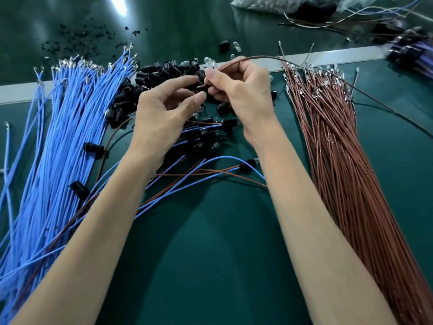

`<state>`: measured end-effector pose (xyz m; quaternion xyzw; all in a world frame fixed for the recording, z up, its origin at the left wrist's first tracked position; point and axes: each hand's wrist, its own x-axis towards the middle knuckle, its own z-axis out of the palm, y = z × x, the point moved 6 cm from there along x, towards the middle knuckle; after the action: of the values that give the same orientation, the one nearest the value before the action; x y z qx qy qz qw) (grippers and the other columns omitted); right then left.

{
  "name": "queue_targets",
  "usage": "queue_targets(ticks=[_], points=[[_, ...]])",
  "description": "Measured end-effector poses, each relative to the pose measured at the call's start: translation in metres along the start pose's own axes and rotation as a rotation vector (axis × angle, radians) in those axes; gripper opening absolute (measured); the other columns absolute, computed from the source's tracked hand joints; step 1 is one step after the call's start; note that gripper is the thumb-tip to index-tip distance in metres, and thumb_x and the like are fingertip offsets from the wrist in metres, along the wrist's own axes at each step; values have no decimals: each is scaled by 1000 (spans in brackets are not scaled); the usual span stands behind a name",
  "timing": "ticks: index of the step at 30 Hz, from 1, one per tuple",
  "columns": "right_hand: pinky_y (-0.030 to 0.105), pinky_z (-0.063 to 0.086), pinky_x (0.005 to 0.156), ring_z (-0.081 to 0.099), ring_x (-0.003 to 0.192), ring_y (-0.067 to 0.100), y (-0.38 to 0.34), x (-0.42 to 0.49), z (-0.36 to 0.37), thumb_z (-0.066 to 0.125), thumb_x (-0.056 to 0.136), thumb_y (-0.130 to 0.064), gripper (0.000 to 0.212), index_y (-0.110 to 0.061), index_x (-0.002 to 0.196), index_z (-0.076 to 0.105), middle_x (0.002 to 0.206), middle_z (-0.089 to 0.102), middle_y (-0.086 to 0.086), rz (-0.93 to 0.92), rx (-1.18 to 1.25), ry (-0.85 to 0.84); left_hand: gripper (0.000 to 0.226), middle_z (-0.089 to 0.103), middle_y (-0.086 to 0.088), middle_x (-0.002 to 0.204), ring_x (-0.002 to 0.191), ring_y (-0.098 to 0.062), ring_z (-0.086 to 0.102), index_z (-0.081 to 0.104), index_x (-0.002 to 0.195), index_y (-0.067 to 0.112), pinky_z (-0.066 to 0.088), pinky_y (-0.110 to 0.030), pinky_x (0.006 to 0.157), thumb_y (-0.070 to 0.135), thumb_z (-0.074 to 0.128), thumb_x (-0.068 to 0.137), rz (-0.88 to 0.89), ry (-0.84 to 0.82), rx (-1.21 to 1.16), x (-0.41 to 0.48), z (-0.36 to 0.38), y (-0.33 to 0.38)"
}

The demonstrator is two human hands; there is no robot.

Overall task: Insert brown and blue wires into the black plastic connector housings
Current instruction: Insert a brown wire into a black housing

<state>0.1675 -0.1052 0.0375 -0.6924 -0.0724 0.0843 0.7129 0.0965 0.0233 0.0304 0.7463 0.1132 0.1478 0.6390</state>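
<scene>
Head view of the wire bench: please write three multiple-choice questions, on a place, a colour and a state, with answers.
1. Where does the blue wire bundle lie? A. Person's left. B. Person's right. C. Across both forearms.
2. Which colour is the wire in the right hand? A. Blue. B. White. C. Brown.
3. What is the right hand doing? A. Resting open. B. Pinching the wire. C. Clenched empty.
Answers: 1 A, the bundle lies beyond the left hand, which pinches a black housing; 2 C, it arcs brown out of that hand; 3 B, thumb and fingers close on it.
</scene>
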Motion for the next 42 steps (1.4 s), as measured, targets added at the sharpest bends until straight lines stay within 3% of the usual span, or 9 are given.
queue_targets(ticks=[3,8,10,15,20,29,34,37,42], points=[[20,50,59,64,58,8,0,1,-1,72,82,-6,17,-14,71,61,68,69,1,-7,-22,-1,26,66,4,82,76,-2,62,65,109,16,49,-14,76,12,71,84,12,-9,-15,1,-1,0],[20,50,59,63,57,8,1,1,-3,71,83,-6,16,-13,73,60,67,69,-1,-18,17,-14,15,66,-14,85,84,-24,60,68,96,17,51,-32,88,11,72,83,5,-3,-35,0,1,-2],[20,50,59,63,57,8,1,2,-4,71,83,-6,16,-13,73,60,66,69,-1,-21,24,-13,15,58,-20,82,84,-27,55,68,97,18,49,-32,91,10,70,84,-4,-12,-51,1,1,-3],[23,52,62,63,58,8,2,1,-2,72,82,-8,15,-13,75,61,69,68,0,-16,-13,-39,21,61,-17,87,87,-15,70,66,107,12,52,-24,89,6,66,87,15,-8,-96,0,1,0],[20,49,57,61,55,7,1,0,3,74,81,-8,15,-13,72,62,65,68,0,-37,-29,-71,20,68,-4,88,84,-12,63,67,102,15,52,-25,85,7,70,84,27,0,-54,-2,3,3],[13,43,56,57,56,0,-1,-2,7,77,76,-6,23,-17,64,62,58,63,-10,-48,-50,-128,16,69,1,88,78,-4,65,68,97,12,50,-20,78,10,73,82,48,7,-27,-1,0,2],[16,46,56,59,59,7,1,-2,8,74,79,-4,28,-17,61,56,63,60,1,-2,-54,-187,20,71,-5,90,81,-10,66,68,102,8,54,-26,82,12,72,83,83,4,71,-2,0,5],[21,53,67,63,64,14,3,-1,6,71,81,0,19,-10,69,60,61,62,0,35,37,-224,21,71,-6,92,85,-13,67,69,102,7,54,-27,84,16,73,84,107,15,156,-1,-3,8],[18,52,63,62,60,8,2,-1,8,70,83,0,18,-11,71,63,61,63,-3,-19,-25,-195,22,71,2,94,89,-11,68,70,107,11,55,-27,83,17,70,86,166,-18,252,-1,-3,14]])
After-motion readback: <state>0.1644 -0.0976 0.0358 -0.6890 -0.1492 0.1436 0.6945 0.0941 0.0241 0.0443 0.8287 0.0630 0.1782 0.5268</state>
